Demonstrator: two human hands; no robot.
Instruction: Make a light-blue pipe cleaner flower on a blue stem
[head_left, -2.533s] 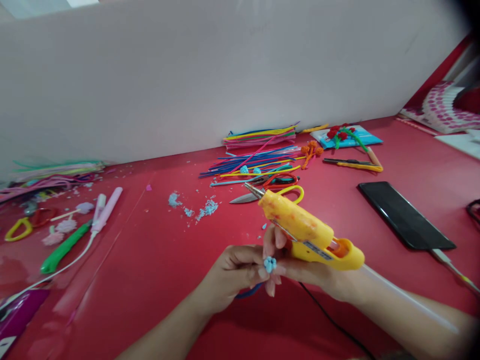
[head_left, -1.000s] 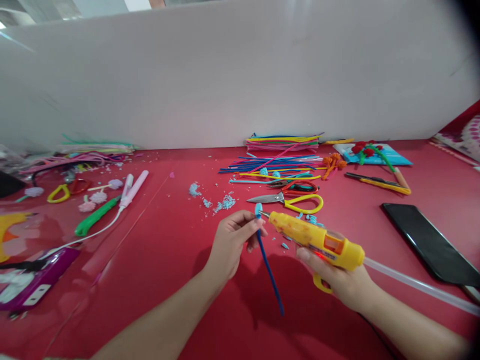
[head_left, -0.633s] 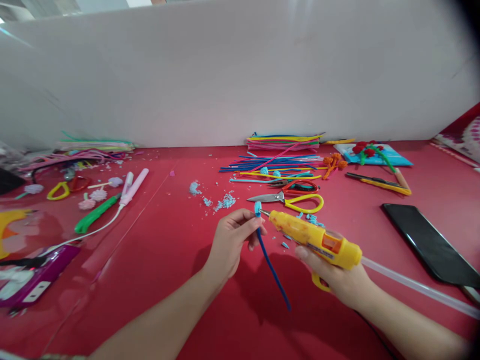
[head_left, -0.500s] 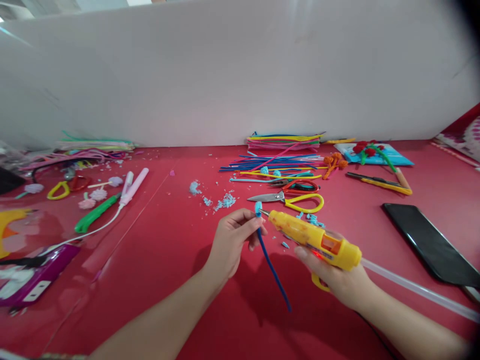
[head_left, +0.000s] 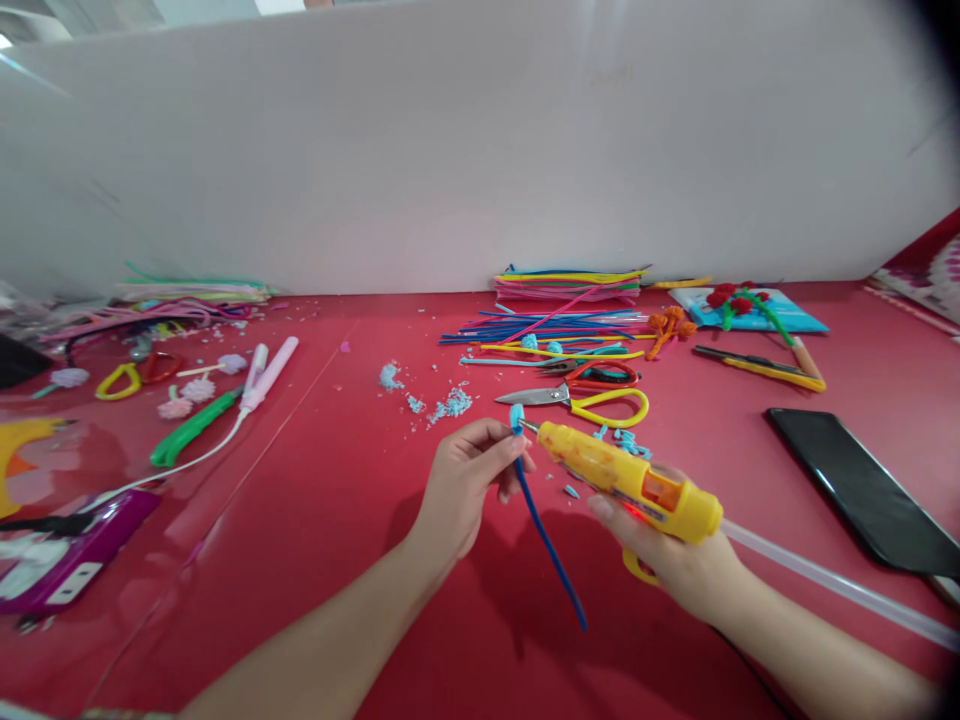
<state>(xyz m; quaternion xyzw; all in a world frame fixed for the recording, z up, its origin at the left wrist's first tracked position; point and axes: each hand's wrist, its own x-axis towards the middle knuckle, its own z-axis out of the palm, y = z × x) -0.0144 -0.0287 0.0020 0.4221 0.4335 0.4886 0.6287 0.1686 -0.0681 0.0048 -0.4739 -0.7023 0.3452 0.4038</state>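
Blue stem (head_left: 550, 546), light-blue head (head_left: 517, 414), is pinched in left hand (head_left: 466, 475). Right hand (head_left: 675, 558) grips yellow glue gun (head_left: 613, 464), nozzle (head_left: 529, 426) at the head.

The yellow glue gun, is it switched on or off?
On, it seems: a red light glows on the side of the glue gun, near the right hand that grips it.

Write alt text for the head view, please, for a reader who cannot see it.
The right hand holds a yellow plastic glue gun, its metal nozzle at a small light blue tuft atop a thin dark blue stem pinched in the left hand. Beyond, on a red table, lie silver-bladed scissors and multicoloured slender stems.
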